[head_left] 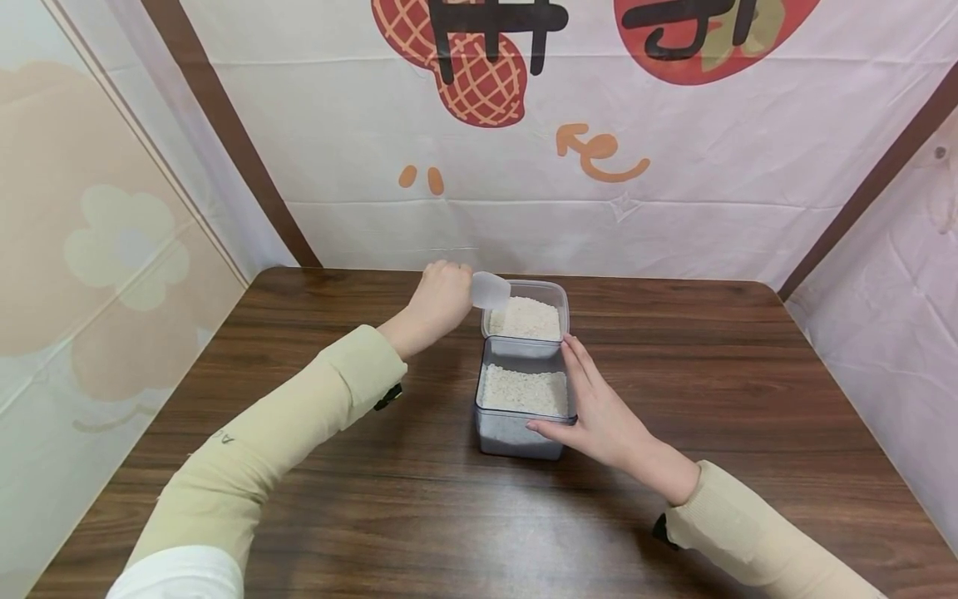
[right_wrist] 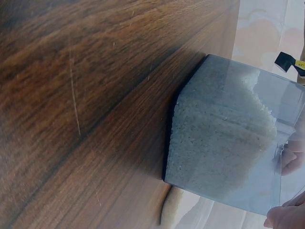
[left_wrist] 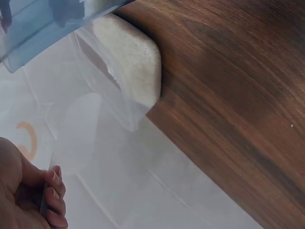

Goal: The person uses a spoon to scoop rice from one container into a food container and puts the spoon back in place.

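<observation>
Two rice containers stand end to end. Nearer is a blue-grey see-through bin (head_left: 520,438); behind it is a clear plastic tub (head_left: 550,291). White rice lies in both, the bin's rice (head_left: 524,391) and the tub's rice (head_left: 527,319). My left hand (head_left: 440,298) grips a translucent white scoop (head_left: 491,291), its blade above the tub's left side. In the left wrist view curled fingers hold the scoop's thin handle. My right hand (head_left: 602,420) holds the bin at its right side, thumb on the near rim, fingers toward the far right corner.
Both containers stand on a dark wooden table (head_left: 359,507), the tub close to its back edge. Behind hangs a white printed cloth (head_left: 524,166). A tiny pale speck (left_wrist: 291,125) lies on the tabletop in the left wrist view.
</observation>
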Demonstrator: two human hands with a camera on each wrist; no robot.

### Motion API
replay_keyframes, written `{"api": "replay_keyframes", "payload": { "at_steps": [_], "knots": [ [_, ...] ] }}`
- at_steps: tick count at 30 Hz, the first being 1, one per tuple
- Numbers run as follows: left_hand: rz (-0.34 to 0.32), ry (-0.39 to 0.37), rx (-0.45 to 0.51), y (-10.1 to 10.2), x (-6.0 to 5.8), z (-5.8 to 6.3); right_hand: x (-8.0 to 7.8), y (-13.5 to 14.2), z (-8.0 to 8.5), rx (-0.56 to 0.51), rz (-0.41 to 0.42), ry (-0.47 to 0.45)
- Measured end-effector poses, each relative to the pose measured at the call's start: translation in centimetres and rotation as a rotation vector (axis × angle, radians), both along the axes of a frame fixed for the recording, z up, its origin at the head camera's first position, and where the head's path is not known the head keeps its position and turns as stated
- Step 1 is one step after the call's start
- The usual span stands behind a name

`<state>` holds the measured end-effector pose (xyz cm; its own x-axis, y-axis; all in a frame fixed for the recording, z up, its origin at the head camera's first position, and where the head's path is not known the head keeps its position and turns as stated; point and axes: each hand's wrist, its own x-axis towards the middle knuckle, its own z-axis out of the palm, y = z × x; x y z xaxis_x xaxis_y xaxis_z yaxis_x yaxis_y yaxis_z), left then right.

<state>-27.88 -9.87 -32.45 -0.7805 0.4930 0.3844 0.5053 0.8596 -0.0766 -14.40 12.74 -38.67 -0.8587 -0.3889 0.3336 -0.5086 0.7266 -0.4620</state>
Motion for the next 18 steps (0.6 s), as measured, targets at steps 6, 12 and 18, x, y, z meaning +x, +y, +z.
{"api": "replay_keyframes", "payload": {
  "at_steps": [6,12,18],
  "knots": [
    [-0.035,0.060,-0.022,-0.1,0.6,0.9,0.0,0.0,0.1,0.003,-0.003,-0.011],
    [-0.056,0.065,-0.036,-0.4,1.4,2.5,0.0,-0.1,0.1,0.006,-0.004,-0.016],
    [-0.083,0.018,0.040,-0.7,2.6,3.8,0.1,-0.1,0.2,0.000,-0.009,-0.028]
  ]
}}
